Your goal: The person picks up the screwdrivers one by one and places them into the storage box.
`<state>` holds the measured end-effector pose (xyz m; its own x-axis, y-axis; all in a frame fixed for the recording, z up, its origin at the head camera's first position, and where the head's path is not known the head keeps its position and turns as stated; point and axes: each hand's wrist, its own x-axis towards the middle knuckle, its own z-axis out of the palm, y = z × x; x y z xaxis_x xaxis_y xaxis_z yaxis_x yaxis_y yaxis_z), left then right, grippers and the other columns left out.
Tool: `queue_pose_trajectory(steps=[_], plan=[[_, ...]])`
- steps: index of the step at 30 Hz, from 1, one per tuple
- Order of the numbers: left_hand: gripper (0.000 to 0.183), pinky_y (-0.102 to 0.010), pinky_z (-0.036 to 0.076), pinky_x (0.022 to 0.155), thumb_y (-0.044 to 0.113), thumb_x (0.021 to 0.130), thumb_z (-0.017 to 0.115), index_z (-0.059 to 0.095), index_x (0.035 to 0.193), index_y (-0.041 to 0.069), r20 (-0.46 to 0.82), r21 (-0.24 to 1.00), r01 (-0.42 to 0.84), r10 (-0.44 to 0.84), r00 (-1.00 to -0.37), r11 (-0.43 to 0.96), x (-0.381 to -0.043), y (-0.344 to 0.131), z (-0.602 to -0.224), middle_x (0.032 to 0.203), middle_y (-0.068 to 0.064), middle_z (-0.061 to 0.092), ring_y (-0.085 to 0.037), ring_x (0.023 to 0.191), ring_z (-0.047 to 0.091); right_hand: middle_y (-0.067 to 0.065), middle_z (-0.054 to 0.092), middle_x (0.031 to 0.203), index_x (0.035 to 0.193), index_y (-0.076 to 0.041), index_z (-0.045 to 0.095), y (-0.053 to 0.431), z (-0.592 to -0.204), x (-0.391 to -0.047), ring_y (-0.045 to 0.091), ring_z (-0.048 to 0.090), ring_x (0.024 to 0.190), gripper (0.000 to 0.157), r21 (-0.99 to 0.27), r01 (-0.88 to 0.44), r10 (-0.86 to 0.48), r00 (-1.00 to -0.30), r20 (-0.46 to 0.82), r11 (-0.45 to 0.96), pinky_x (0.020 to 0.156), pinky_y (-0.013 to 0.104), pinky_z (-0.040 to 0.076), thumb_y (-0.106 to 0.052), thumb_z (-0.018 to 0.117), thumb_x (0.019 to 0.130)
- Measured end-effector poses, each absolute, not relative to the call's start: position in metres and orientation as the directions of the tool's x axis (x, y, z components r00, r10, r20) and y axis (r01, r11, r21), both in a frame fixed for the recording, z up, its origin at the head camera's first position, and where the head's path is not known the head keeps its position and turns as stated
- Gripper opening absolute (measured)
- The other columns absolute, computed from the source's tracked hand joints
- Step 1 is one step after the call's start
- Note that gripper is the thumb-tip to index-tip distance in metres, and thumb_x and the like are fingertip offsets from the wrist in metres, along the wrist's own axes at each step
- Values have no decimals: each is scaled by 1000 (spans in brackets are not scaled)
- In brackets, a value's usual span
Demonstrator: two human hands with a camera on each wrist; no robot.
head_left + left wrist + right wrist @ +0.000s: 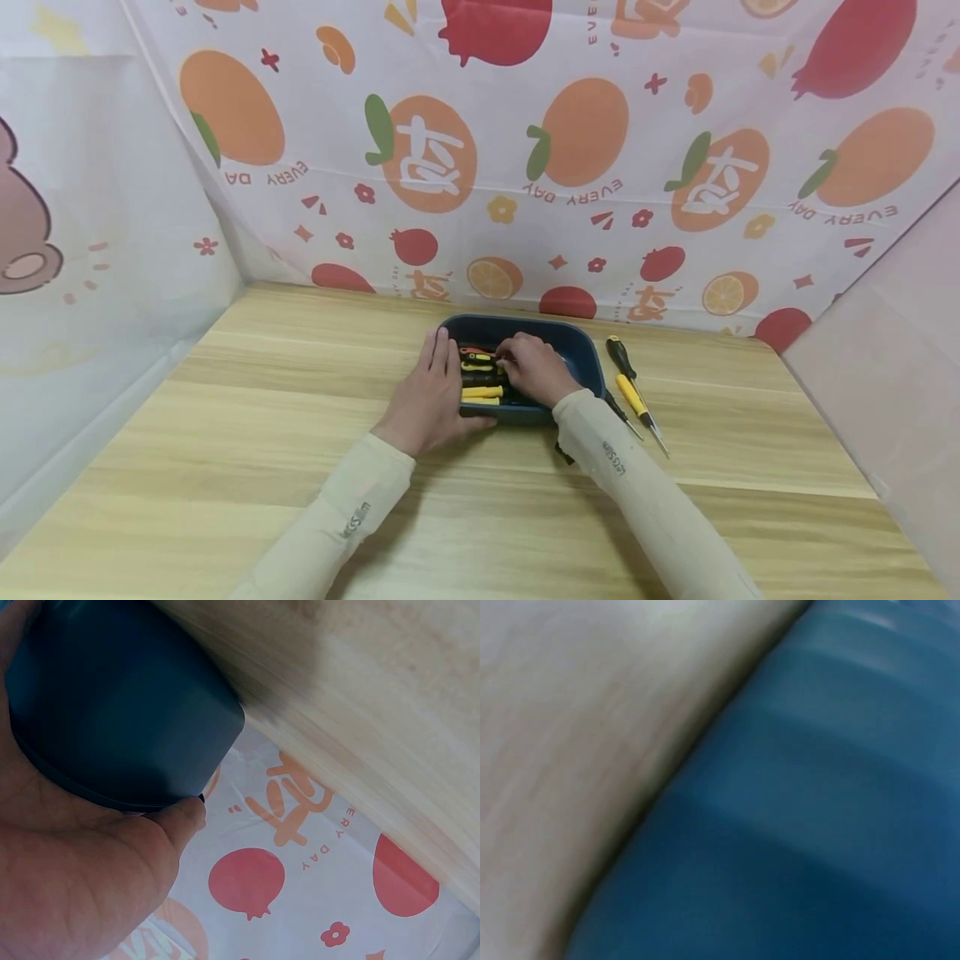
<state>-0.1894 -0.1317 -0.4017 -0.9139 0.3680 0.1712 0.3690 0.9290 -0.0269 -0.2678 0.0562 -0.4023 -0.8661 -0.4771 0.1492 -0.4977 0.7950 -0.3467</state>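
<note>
A dark blue plastic bin (525, 415) stands near the back of the table with several hand tools in it. My left hand (427, 400) holds the bin's left end, fingers along the side and thumb at the front wall. The left wrist view shows that hand (82, 877) against the bin's outer wall (127, 697). Inside the bin, my right hand (538, 367) has curled fingers at the end of a tool with a black-and-yellow handle (478, 358); its fingertips are partly hidden. Yellow handles (482, 392) lie nearer the front. The right wrist view shows blurred blue bin wall (795, 810).
Right of the bin lie a black-handled screwdriver (619, 357), a yellow-handled screwdriver (632, 395) and another dark tool (622, 415) partly behind my sleeve. A small black object (564, 454) shows beside the right forearm. A fruit-print cloth (502, 208) hangs behind the wooden table (300, 400).
</note>
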Motion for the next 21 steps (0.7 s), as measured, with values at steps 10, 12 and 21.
queue_pose_trajectory(steps=[10,12,21], plan=[[127,-44,25,122,81,78,63,29,150,-18,172,-7,372,367,-914,928,-187,-131,-401,158,-35,26,-45,149,22,6,69,106,114,-9,75,59,-401,-266,21,66,97,18,-367,-476,-466,-876,122,799,90,41,56,-13,70,96],[127,-44,25,122,80,78,63,28,150,-18,168,-4,370,365,-916,929,-187,-131,-401,158,-35,26,-46,150,21,6,70,107,114,-8,75,59,-401,-266,21,65,98,19,-376,-471,-467,-878,109,798,91,42,56,-13,70,97],[126,-44,26,121,80,78,65,31,149,-18,188,-6,373,368,-911,928,-188,-132,-400,157,-36,28,-46,148,24,6,70,109,116,-8,74,61,-398,-267,22,65,101,21,-398,-465,-466,-879,101,791,93,42,55,-12,70,97]])
